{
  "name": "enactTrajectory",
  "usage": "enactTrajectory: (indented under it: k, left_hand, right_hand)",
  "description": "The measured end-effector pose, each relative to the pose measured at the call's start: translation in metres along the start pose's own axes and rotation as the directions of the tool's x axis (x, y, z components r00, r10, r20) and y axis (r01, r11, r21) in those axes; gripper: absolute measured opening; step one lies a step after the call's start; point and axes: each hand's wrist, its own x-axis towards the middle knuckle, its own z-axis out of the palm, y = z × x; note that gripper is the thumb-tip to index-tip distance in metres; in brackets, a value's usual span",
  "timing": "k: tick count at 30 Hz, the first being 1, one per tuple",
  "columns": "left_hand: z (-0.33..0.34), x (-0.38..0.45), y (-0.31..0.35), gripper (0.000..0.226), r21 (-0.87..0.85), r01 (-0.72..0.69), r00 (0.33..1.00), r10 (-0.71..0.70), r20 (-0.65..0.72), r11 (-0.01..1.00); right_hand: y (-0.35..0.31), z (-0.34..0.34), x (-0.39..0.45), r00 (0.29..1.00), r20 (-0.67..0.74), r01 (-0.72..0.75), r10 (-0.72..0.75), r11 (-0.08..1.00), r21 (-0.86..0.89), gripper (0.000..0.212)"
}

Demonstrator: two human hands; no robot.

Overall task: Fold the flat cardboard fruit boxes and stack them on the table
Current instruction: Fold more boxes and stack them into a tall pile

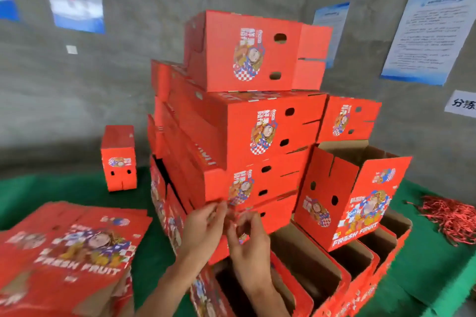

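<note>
our left hand [203, 224] and right hand [248, 233] meet close together at the foot of the stack of folded boxes [257, 131], both raised in front of us. the left hand has its fingers curled, the tips pinching at a red edge low on the stack, though blur keeps us from telling exactly which flap it has. the right hand is just beside it, thumb and fingers bent toward each other as if nipping something small and red; we cannot tell whether anything is truly held there.

directly above and beyond our hands the stack rises in several tiers of red fruit boxes, the top one set slightly askew. to the right of the right hand an open box [353, 195] sits tilted, its brown inside showing, propped on a row of open-topped boxes [334, 270] that runs below and to the right of our wrists. to the left of the left hand lies the pile of flat boxes [69, 247], printed "fresh fruit", on the green bench [38, 188]. farther off on that side, well apart from the hands, a small upright box [119, 158] stands alone. far to the right a heap of red cords [450, 216] rests on the bench. papers hang on the grey wall [128, 72] behind the stack.
</note>
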Motion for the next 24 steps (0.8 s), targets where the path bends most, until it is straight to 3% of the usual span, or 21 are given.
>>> enactTrajectory:
  k: [4,8,10,13,17,20,22,24]
  left_hand:
    - [-0.081,-0.026,-0.039,0.032,0.095,0.047,0.99,-0.034,-0.136,0.994]
    - [-0.157,-0.049,-0.082,0.039,0.148,0.164,0.967,-0.129,-0.222,0.975]
    - [-0.194,-0.059,-0.106,0.032,0.213,0.208,0.952,-0.147,-0.27,0.955]
    - [-0.246,-0.07,-0.15,0.011,0.3,0.338,0.909,-0.226,-0.351,0.892]
    - [-0.322,-0.078,-0.213,0.047,0.555,0.518,0.85,-0.314,-0.424,0.651]
    - [-0.375,-0.079,-0.252,0.078,0.661,0.616,0.784,-0.417,-0.459,0.429]
    - [-0.404,-0.078,-0.274,0.091,0.732,0.614,0.762,-0.464,-0.451,0.296]
    - [-0.428,-0.073,-0.291,0.098,0.813,0.554,0.763,-0.499,-0.412,0.176]
  right_hand:
    - [-0.014,0.077,-0.03,0.989,0.12,-0.093,0.081,0.991,0.098,0.025]
    - [-0.019,0.14,-0.062,0.977,0.203,-0.089,0.065,0.99,0.111,0.021]
    - [-0.023,0.172,-0.081,0.956,0.283,-0.112,0.075,0.987,0.117,0.011]
    - [-0.01,0.225,-0.108,0.896,0.4,-0.258,0.194,0.959,0.114,0.007]
    - [0.029,0.285,-0.135,0.737,0.532,-0.452,0.417,0.889,-0.072,0.011]
    - [0.058,0.317,-0.148,0.65,0.575,-0.441,0.497,0.863,-0.247,0.026]
    - [0.073,0.334,-0.156,0.575,0.598,-0.421,0.559,0.828,-0.37,0.018]
    - [0.081,0.348,-0.163,0.51,0.597,-0.428,0.62,0.784,-0.449,0.026]
